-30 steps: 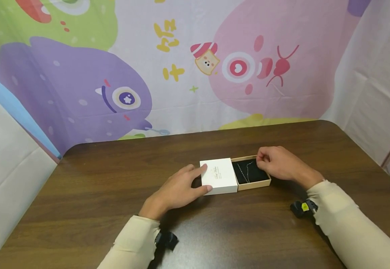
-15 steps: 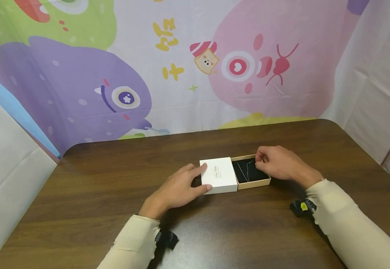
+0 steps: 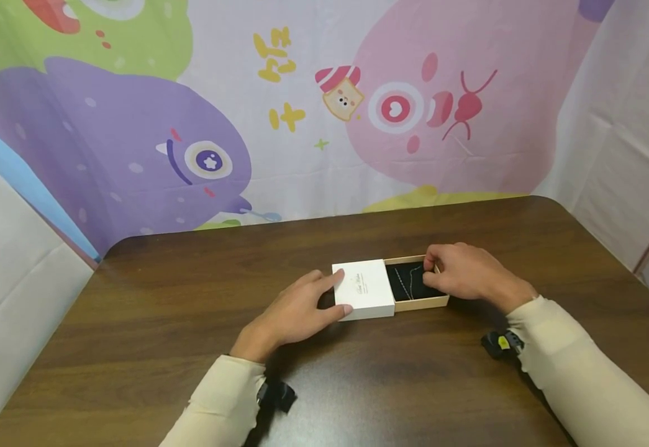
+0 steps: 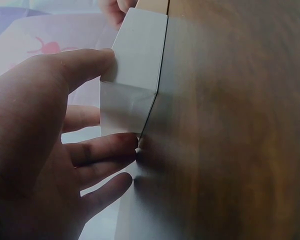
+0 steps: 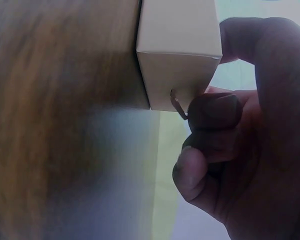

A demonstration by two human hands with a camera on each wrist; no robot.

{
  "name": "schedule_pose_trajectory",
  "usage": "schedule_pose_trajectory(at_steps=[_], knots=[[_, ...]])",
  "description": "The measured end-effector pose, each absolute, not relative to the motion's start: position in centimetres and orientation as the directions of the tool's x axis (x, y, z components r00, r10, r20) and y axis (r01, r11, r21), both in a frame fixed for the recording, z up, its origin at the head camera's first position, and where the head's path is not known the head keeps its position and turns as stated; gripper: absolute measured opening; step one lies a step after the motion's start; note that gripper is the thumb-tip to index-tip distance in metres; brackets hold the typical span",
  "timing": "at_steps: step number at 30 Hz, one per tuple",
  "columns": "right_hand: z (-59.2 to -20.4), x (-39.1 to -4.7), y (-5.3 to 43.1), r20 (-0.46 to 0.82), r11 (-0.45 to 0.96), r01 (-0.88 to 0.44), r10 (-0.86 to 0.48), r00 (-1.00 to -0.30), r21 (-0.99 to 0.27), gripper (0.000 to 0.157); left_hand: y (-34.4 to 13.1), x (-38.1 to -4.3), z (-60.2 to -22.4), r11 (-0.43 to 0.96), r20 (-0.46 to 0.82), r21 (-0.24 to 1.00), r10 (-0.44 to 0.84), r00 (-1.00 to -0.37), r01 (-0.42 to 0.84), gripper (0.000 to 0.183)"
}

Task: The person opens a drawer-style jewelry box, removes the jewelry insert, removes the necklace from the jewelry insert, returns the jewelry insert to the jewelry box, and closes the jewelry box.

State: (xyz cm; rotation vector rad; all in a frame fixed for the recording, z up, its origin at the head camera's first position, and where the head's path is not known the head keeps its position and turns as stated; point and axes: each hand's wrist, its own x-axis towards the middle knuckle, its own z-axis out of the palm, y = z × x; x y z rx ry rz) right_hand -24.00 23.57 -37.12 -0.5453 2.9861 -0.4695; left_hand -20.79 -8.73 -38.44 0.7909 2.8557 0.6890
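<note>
A white box sleeve point(image 3: 363, 287) with small gold lettering lies on the table, a tan drawer point(image 3: 422, 304) pulled partway out of its right side. On the drawer's black pad point(image 3: 426, 293) lies a thin silver chain point(image 3: 412, 284). My left hand point(image 3: 296, 313) grips the sleeve's left end between thumb and index finger; its other fingers extend beside it in the left wrist view. At the drawer's right end is my right hand point(image 3: 464, 270), thumb and index fingertips over the pad, other fingers curled outside. Whether they pinch something is hidden. A ribbon tab point(image 5: 178, 105) hangs from the drawer's end.
The dark wooden table point(image 3: 190, 285) extends around the box. Behind it hangs a cartoon-printed cloth point(image 3: 302, 155), with pale panels at both sides. Black wrist straps point(image 3: 276, 396) sit on both sleeved forearms.
My right hand has shifted slightly left over the drawer, its fingertips further onto the black pad. The left hand and the box sleeve hold their places.
</note>
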Motion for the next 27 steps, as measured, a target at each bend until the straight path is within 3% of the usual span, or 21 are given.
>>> schedule_pose_trajectory(at_steps=[15, 27], knots=[[-36.75, -23.95, 23.43, -0.080, 0.890, -0.339, -0.378, -0.922, -0.304, 0.040, -8.83, -21.01, -38.50, 0.759, 0.031, 0.446, 0.517, -0.855, 0.475, 0.071], [-36.70, -23.95, 23.41, -0.082, 0.892, -0.350, -0.387, -0.918, -0.287, 0.039, -8.83, -21.06, -38.58, 0.754, 0.030, 0.451, 0.522, -0.853, 0.477, 0.072]])
